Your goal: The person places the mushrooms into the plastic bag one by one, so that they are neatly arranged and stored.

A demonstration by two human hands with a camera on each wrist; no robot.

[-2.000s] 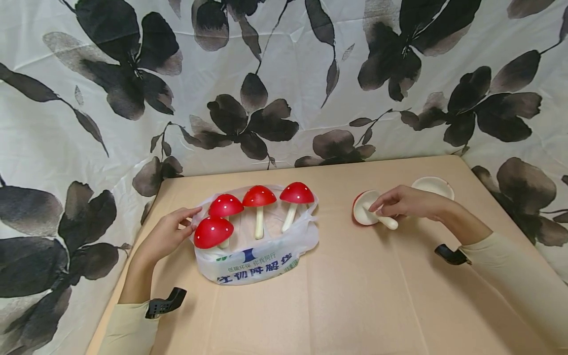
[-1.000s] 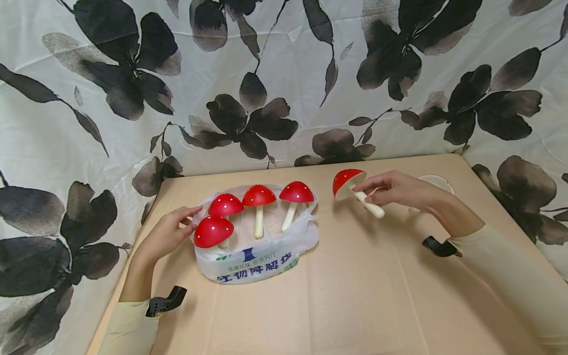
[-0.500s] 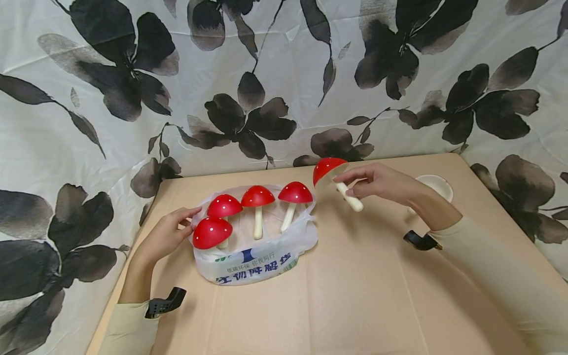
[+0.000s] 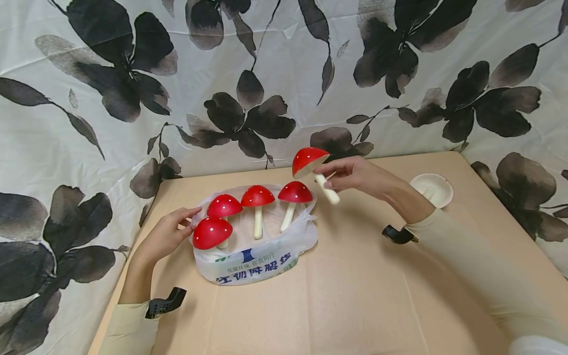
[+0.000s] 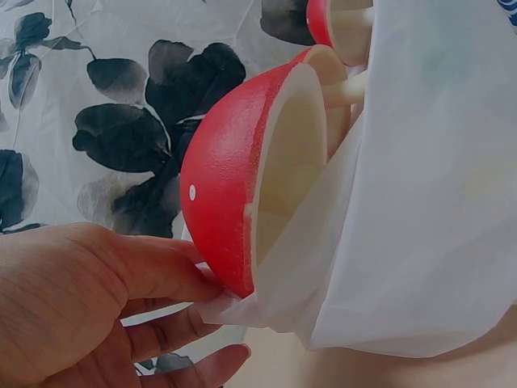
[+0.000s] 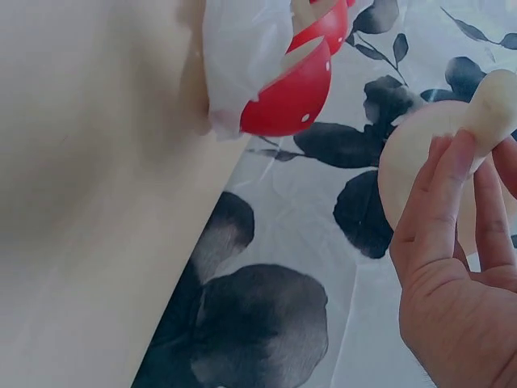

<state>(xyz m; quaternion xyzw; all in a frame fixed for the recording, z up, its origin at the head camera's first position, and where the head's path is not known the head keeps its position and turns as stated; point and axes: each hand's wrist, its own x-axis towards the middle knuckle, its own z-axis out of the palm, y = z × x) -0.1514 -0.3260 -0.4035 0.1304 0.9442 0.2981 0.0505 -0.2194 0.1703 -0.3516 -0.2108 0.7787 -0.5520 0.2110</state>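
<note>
My right hand [image 4: 359, 176] pinches the pale stem of a red toy mushroom [image 4: 309, 160] with white dots, held in the air above the table's back edge. In the right wrist view the fingers hide part of its underside. To its left sits a white plastic bag [image 4: 262, 266] with printed lettering, its mouth spread open. Several similar mushrooms [image 4: 259, 196] stand in the bag, caps up. My left hand [image 4: 166, 236] is at the bag's left side; in the left wrist view its thumb and finger pinch the bag's rim [image 5: 230, 309] beside the nearest cap [image 5: 226, 170].
Another mushroom [image 4: 437, 190] lies cap-down at the table's back right, pale underside up. The tan table [image 4: 355, 305] meets a white cloth [image 4: 319, 113] with dark flowers behind it. A white rounded shape [image 4: 539, 346] is cut off at the bottom right corner.
My right hand has lifted the mushroom off the table and carried it left and back toward the bag, its cap now turned up. My left hand has stayed at the bag's rim.
</note>
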